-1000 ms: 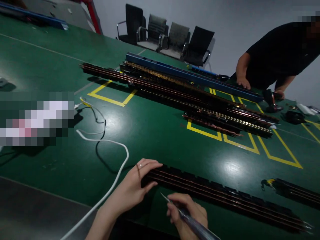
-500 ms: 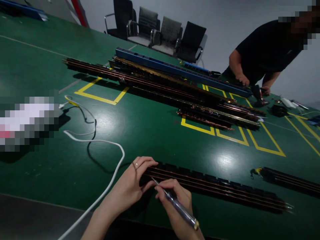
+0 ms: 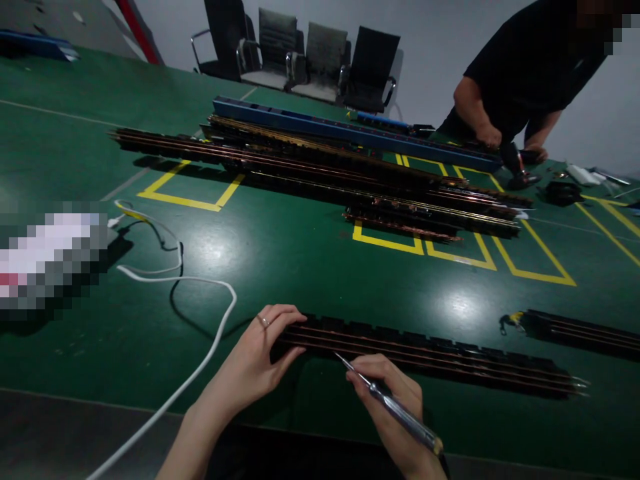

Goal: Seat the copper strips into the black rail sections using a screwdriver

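A long black rail with copper strips (image 3: 440, 360) lies across the green table (image 3: 310, 267) in front of me. My left hand (image 3: 257, 360), a ring on one finger, grips the rail's left end with fingers curled over it. My right hand (image 3: 395, 413) holds a slim screwdriver (image 3: 390, 403) like a pen. Its metal tip rests against the rail's near edge, a little right of the left hand.
A second short rail (image 3: 585, 333) lies at the right. A pile of long rails and a blue channel (image 3: 325, 167) crosses the far table over yellow floor-tape boxes. White and black cables (image 3: 195, 293) loop at left. A person in black (image 3: 520, 73) works at the far right; office chairs stand behind.
My right hand has slid the screwdriver tip rightward along the rail. The left hand keeps its hold on the rail's end. The view has shifted slightly.
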A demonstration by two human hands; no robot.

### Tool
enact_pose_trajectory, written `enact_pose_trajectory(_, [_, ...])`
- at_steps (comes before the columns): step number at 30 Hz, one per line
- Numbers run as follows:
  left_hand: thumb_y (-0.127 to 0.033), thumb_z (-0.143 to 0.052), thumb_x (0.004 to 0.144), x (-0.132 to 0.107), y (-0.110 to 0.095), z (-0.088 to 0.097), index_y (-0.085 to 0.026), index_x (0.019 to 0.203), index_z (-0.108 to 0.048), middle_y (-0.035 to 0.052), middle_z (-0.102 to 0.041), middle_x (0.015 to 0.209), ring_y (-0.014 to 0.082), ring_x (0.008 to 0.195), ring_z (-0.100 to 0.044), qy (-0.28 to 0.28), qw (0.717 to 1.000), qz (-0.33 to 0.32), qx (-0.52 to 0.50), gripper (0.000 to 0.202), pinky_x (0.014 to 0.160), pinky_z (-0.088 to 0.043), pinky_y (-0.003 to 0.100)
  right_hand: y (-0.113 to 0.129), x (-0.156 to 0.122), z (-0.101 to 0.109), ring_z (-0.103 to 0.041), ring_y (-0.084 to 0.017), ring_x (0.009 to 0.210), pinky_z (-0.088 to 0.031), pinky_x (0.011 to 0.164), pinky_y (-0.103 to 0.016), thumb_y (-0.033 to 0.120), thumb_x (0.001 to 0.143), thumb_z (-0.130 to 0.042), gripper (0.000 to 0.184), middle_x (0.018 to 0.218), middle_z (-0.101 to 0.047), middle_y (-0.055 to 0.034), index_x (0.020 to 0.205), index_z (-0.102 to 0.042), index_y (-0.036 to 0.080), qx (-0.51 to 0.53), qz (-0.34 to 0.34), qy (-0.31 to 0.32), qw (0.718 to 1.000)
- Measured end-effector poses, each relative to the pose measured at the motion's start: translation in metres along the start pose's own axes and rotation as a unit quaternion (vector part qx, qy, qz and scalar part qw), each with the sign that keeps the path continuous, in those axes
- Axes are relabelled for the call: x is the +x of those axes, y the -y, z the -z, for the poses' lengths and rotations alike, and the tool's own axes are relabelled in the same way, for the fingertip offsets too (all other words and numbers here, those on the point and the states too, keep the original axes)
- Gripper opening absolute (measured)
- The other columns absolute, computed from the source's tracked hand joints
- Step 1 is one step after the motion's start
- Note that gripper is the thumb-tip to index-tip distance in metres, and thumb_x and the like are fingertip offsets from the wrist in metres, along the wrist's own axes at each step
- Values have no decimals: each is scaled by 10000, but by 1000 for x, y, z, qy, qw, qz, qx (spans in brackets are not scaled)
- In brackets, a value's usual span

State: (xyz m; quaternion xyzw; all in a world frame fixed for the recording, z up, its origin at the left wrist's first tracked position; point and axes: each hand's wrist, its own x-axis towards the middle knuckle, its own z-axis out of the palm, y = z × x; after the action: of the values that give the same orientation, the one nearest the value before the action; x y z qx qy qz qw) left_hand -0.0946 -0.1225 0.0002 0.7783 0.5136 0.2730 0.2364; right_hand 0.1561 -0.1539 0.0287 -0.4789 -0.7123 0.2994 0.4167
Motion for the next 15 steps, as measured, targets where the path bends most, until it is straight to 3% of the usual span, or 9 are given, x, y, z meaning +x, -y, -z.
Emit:
enact_pose_trajectory(4, [-249,-550,889,6,-34,-8,-241,1415,-428,79,-524,1401,265,1272,-475,-24,991,-43,125,540,1077,-398,468,-9,-5,12,-711,-87,798,-576,769,-141,177,877,-656,29,862,-716,-7,891,-681,174,-29,-1,-16,999])
enact_pose_trajectory(8, [-196,-517,861,24,-72,-32,-206,1468,-364,55,-505,1456,221,1326,-452,28,989,-108,95,626,1149,-349,415,-15,-8,20,-719,-83,784,-581,792,-120,207,864,-682,57,870,-728,2,916,-697,189,-44,13,-13,999])
enact_pose_trajectory(12, [-180,-553,791,37,-79,-50,-161,1430,-409,88,-539,1407,256,1270,-495,73,990,-90,80,655,1110,-395,441,-16,-10,29,-728,-94,759,-590,775,-121,249,872,-674,73,861,-738,-2,910,-709,197,-52,9,-9,999])
enact_pose_trajectory(15, [-247,-513,890,39,-74,-50,-181,1378,-464,90,-581,1335,236,1210,-531,66,991,-89,74,494,1061,-432,428,-20,-15,39,-733,-98,724,-590,749,-110,278,875,-664,93,834,-742,1,889,-713,201,-73,-10,-34,997])
